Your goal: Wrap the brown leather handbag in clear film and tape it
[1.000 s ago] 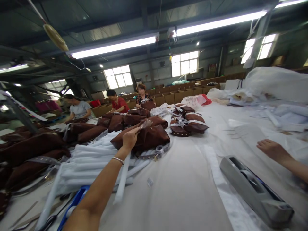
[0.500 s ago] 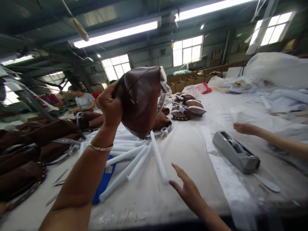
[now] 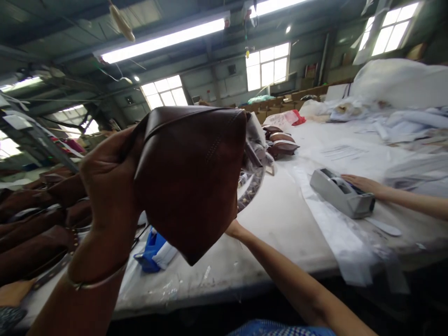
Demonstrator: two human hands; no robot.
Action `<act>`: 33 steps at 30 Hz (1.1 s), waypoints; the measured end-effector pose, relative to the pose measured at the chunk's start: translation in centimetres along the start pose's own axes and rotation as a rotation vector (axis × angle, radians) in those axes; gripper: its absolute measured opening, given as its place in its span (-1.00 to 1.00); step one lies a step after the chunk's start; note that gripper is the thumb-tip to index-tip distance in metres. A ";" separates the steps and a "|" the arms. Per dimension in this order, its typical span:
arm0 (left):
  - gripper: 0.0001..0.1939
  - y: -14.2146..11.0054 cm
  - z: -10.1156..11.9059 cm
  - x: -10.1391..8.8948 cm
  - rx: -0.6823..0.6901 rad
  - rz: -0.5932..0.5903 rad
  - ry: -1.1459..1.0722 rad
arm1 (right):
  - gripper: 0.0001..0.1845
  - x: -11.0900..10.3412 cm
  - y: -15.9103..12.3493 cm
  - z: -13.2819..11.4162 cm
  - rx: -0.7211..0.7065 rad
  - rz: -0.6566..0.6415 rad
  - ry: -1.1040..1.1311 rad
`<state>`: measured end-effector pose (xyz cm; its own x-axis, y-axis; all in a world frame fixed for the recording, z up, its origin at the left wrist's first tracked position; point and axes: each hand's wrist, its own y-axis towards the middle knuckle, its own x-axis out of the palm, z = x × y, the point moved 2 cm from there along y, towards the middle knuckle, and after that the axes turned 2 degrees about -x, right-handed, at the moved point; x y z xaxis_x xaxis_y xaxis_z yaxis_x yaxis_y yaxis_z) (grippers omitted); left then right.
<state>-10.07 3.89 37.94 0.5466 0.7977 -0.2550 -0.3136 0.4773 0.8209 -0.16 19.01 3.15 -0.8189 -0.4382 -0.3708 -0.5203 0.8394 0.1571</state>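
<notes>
My left hand [image 3: 105,182] is closed around the edge of a brown leather bag [image 3: 189,177] and holds it up close in front of me, above the white table [image 3: 280,219]. A studded strap and clear plastic hang from the bag's right side. My right arm reaches forward under the bag. Of my right hand [image 3: 234,228] only the wrist shows; the fingers are hidden behind the bag.
Another person's hand [image 3: 360,184] rests on a grey tape dispenser [image 3: 332,191] at the right. Brown bags [image 3: 31,219] pile up on the left, wrapped ones [image 3: 282,145] farther back. A blue item [image 3: 150,249] and a clear plastic sheet [image 3: 339,233] lie near the table edge.
My left hand lifted the brown bag off the pile and brought it close to my face. My right hand went forward behind the bag. The other person's hand reached the tape dispenser.
</notes>
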 end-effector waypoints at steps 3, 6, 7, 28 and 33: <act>-0.74 -1.6 0.3 -1.2 -0.031 0.007 0.062 | -0.74 0.7 -0.9 0.4 0.094 0.037 0.128; -0.74 -2.8 -0.1 -1.2 -0.098 -0.020 0.069 | -0.58 -0.5 -4.6 1.5 0.181 0.067 0.272; -0.72 -3.2 -0.4 -1.0 -0.124 -0.041 0.053 | -0.51 -1.4 -6.2 1.7 0.196 0.076 0.311; 0.02 -24.4 -6.2 12.9 0.255 -1.121 0.233 | -0.66 -15.0 -27.5 5.9 0.299 0.632 0.722; -0.03 -22.1 -9.8 12.5 0.198 -1.043 0.304 | -0.43 -16.9 -21.7 3.6 0.210 0.715 0.479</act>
<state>-3.96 6.91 11.60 0.2485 0.1079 -0.9626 0.3351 0.9228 0.1900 25.83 9.42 2.69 -0.9690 0.1662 0.1826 0.1719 0.9850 0.0155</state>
